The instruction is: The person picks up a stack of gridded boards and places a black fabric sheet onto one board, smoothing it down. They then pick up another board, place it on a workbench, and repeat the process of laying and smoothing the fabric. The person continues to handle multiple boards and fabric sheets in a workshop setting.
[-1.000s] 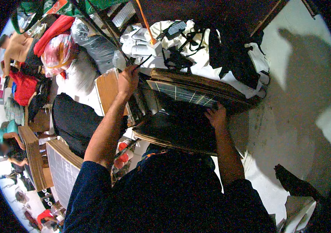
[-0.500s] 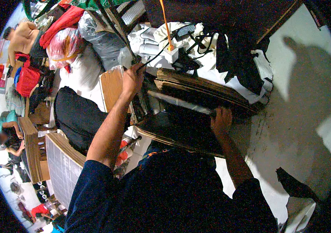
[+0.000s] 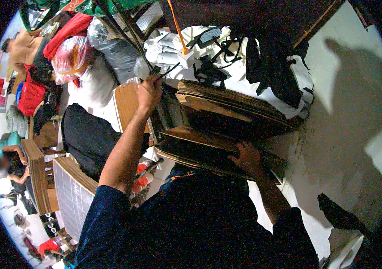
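Work surface: stack of flattened cardboard sheets, brown, lying in tilted layers against a pale wall.
Lower sheet: a further cardboard panel projects toward the person, just below the main stack.
Left hand: raised at the stack's left edge, fingers curled shut around a thin dark rod-like tool.
Right hand: laid on the near edge of the lower panel, fingers bent over it, pressing down.
Above the stack: white cloth with black cables and a black bag resting on it.
Room, left side: bundled sacks, a dark cloth heap, more cardboard standing on edge.
Floor: pale, cluttered; another person sits at far left.
Lighting: harsh, deep shadows on the wall.
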Motion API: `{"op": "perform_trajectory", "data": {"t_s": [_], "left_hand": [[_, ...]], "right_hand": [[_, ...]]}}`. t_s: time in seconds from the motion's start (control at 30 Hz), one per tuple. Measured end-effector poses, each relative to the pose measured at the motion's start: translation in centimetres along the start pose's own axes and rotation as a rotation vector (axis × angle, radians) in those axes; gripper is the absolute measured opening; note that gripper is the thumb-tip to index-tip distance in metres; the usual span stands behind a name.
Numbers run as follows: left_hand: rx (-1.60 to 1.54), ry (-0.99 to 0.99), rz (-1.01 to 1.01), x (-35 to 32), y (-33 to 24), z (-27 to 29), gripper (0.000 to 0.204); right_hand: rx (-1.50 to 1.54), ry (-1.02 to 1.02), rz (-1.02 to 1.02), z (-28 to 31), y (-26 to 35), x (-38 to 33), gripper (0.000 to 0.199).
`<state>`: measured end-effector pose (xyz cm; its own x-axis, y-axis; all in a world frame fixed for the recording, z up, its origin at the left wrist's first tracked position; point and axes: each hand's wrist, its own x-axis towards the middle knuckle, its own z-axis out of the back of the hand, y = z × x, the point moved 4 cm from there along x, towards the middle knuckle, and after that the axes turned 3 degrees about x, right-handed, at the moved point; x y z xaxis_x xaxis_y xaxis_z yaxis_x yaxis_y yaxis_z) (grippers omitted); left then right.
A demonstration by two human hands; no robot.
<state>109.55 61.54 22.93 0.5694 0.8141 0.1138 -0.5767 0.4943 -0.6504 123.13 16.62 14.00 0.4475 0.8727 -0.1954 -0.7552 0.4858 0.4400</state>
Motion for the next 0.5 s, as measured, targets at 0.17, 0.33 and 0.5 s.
{"op": "perform_trajectory", "data": {"t_s": [0.17, 0.33, 0.5], "left_hand": [[0.081, 0.04, -0.023, 0.3, 0.2, 0.1, 0.028], [0.087, 0.032, -0.037, 0.2, -0.1, 0.1, 0.028], [0.028, -0.016, -0.097, -0.6, -1.0, 0.5, 0.028]], "right_hand": [[0.419, -0.052, -0.103, 2.4, 0.0, 3.8, 0.061], [0.392, 0.16, -0.04, 0.7, -0.8, 4.4, 0.074], [0.354, 0.749, -0.051, -0.4, 1.7, 0.4, 0.071]]}}
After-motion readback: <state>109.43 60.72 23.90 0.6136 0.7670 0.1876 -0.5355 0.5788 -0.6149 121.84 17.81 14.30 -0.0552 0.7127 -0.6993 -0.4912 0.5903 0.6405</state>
